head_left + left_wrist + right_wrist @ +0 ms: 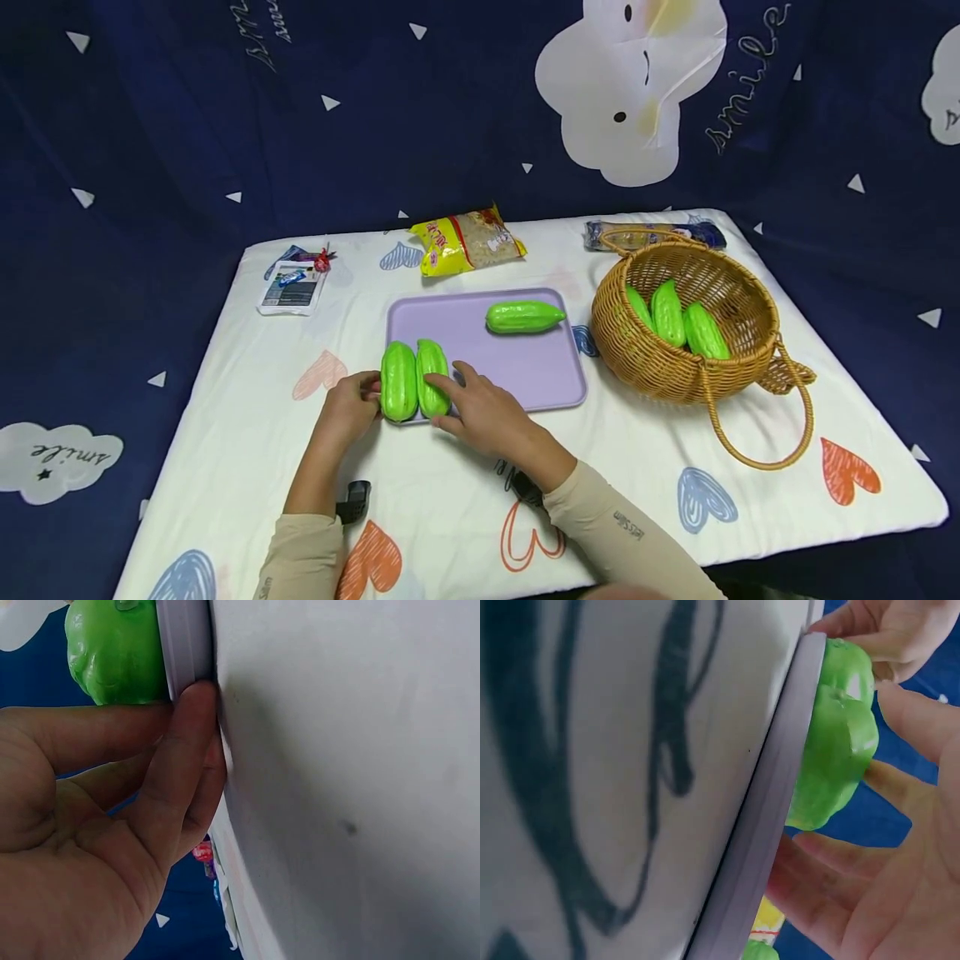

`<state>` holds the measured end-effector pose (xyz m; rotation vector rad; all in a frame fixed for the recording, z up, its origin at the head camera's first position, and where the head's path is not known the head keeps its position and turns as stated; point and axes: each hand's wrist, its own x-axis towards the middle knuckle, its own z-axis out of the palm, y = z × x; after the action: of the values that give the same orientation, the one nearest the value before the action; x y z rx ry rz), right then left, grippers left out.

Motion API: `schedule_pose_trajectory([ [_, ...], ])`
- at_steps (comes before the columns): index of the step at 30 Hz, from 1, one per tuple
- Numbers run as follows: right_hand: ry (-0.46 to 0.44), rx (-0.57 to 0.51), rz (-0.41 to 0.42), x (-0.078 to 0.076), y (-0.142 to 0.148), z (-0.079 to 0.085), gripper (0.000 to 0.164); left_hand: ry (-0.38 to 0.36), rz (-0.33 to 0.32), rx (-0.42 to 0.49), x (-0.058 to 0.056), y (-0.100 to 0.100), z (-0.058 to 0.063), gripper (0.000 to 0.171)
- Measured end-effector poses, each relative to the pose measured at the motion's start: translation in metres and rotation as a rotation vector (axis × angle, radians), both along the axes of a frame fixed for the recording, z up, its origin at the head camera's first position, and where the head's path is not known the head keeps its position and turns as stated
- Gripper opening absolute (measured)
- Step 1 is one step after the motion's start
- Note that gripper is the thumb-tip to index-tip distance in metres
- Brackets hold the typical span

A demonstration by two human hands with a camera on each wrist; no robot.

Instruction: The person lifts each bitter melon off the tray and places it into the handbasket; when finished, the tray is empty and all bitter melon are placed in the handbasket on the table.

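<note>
Both hands busy at the near-L corner of the lilac tray (517,367), w/ L hand (347,412) at the outer side and R hand (487,417) coming over from the other. Between 'em: L gourd (398,382) and R gourd (430,364), green, side by side and lengthwise, stems pointing away from the person, prob. set parallel b/c that packs 'em snug along the tray's short side. L fingers are bent in, tips close together at the tray rim by the L gourd; pinching rim, or just bracing? Can't tell, tho a brace there would stop the pair sliding out. R fingers are spread apart, index over the R gourd, others down its R side; light contact, no clamp to be seen, so it looks more like steadying or nudging than lifting. Third gourd (523,317) lies crosswise in the far-R part of the tray, tip at the rim, well apart from the pair and touched by nobody. Over on the R, the wicker basket (637,358) stands tilted, mouth toward the person, w/ three more gourds (667,315) showing inside; prob. parked next to the tray for a short reach. Behind the tray, the yellow bag (468,243) lies at the back, outta the hands' way.
</note>
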<state>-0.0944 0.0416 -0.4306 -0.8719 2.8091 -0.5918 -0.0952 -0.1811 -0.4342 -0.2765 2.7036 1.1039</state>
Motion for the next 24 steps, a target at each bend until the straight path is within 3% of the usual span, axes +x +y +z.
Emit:
schedule_pose_trajectory([
  [9, 0.020, -0.090, 0.037, -0.008, -0.004, 0.001, 0.054, -0.006, 0.021, 0.032, 0.001, 0.002, -0.003, 0.039],
  [17, -0.024, -0.115, -0.026, -0.007, -0.010, 0.003, 0.044, -0.007, 0.017, 0.044, 0.002, 0.003, -0.005, 0.040],
  [24, 0.009, -0.202, -0.076, -0.007, 0.004, 0.016, 0.051, -0.014, 0.011, 0.047, 0.000, 0.001, -0.004, 0.040],
])
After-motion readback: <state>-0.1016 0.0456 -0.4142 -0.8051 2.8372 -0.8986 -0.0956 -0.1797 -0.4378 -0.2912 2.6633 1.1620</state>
